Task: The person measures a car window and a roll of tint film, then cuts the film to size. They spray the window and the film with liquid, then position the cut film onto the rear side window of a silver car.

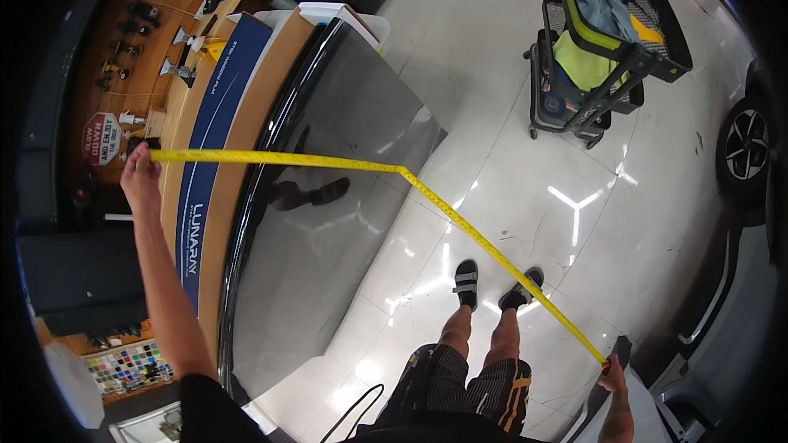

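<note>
A long yellow tape measure (pixel 316 162) stretches from one of my hands to the other. Its blade runs nearly level on the left, bends near the middle, then slopes down to the right. My left hand (pixel 143 176) is closed on its left end, beside a small dark object I cannot clearly make out. Low at the right, my right hand (pixel 611 376) pinches the other end, close to a white car's edge. Below the blade hangs a sheet of dark, glossy window film (pixel 316 279), draped from a dark roll (pixel 246 197) along a long box.
The blue and brown film box (pixel 215 115) lies along the bench at left, with tools (pixel 123 57) beyond it. A black and green wheeled cart (pixel 574 74) holding cloths stands at upper right. A car wheel (pixel 747 143) is at far right. Glossy tiles (pixel 476 115) cover the floor.
</note>
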The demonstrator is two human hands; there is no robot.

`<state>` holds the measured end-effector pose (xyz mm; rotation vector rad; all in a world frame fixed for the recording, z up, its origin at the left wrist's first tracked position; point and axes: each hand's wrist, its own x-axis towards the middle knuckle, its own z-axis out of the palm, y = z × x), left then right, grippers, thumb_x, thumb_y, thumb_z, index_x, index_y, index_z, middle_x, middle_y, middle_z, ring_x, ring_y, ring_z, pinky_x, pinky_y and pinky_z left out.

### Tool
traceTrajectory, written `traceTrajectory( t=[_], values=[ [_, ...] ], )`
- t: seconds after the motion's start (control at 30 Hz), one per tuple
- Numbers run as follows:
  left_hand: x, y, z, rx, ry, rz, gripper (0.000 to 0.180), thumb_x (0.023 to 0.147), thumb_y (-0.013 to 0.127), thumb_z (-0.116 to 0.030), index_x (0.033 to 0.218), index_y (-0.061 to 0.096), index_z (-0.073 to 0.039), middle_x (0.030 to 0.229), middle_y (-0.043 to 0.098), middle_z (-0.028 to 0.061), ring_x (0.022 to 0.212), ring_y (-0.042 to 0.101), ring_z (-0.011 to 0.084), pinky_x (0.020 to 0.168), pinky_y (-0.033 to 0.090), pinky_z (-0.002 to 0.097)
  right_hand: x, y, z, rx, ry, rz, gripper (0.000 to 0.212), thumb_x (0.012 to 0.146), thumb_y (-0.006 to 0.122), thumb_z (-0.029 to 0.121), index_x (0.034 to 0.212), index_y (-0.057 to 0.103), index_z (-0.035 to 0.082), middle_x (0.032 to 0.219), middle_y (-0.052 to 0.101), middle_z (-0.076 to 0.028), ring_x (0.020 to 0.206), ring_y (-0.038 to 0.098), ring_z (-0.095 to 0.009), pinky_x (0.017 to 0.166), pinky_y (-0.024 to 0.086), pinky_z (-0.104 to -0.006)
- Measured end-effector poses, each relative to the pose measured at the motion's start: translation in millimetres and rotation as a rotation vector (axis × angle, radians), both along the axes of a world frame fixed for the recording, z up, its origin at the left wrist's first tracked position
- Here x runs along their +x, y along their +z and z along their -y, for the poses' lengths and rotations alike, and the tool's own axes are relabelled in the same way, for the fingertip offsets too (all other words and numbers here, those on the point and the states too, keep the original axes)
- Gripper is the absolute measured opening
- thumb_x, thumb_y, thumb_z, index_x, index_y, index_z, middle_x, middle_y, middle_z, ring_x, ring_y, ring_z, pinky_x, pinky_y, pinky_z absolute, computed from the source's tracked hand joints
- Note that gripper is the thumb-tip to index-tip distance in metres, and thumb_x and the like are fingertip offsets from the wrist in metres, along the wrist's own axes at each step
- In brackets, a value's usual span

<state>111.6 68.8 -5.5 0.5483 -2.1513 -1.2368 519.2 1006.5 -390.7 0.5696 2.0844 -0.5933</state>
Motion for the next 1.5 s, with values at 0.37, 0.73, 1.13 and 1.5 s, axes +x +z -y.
traceTrajectory(
  t=[0.37, 0.73, 1.13, 1.5],
  values=[
    [-35, 135, 220, 0.443, -0.241, 0.226, 0.034, 0.091, 0.051, -0.009, 0.125, 0.047, -0.003, 0.11, 0.058, 0.0025, 0.089, 0.056, 0.0066, 0.065, 0.046, 0.0152, -29, 11, -19, -0.174, 0.184, -0.378, 0.046, 0.057, 0.056, -0.007, 0.099, 0.042, 0.007, 0.09, 0.05, -0.016, 0.089, 0.053, -0.037, 0.074, 0.044, -0.039],
    [-115, 74, 47, 0.313, -0.28, 0.249, 0.023, 0.089, 0.055, -0.015, 0.107, 0.06, -0.002, 0.094, 0.059, 0.0037, 0.085, 0.055, 0.0098, 0.068, 0.045, 0.0214, 50, 43, -66, 0.077, 0.007, -0.014, 0.06, 0.063, 0.061, -0.009, 0.115, 0.037, 0.008, 0.093, 0.054, -0.015, 0.09, 0.056, -0.034, 0.081, 0.044, -0.0353],
    [-33, -51, 3, -0.268, -0.649, 1.041, 0.05, 0.08, 0.065, -0.015, 0.125, 0.046, -0.007, 0.108, 0.059, 0.0052, 0.096, 0.057, 0.0151, 0.083, 0.047, 0.0331, 208, 73, 48, -0.001, -0.204, 0.151, 0.057, 0.062, 0.064, 0.003, 0.111, 0.036, 0.009, 0.082, 0.056, -0.016, 0.077, 0.058, -0.037, 0.069, 0.047, -0.0425],
    [93, -202, 122, -0.517, -0.704, 0.813, 0.068, 0.091, 0.048, -0.033, 0.142, 0.015, -0.002, 0.143, 0.026, 0.0186, 0.132, 0.026, 0.0302, 0.109, 0.018, 0.0369, 91, 99, 133, -0.011, -0.396, 0.15, 0.044, 0.062, 0.067, 0.006, 0.099, 0.042, 0.002, 0.08, 0.055, -0.014, 0.076, 0.057, -0.03, 0.069, 0.046, -0.0373]
  ],
)
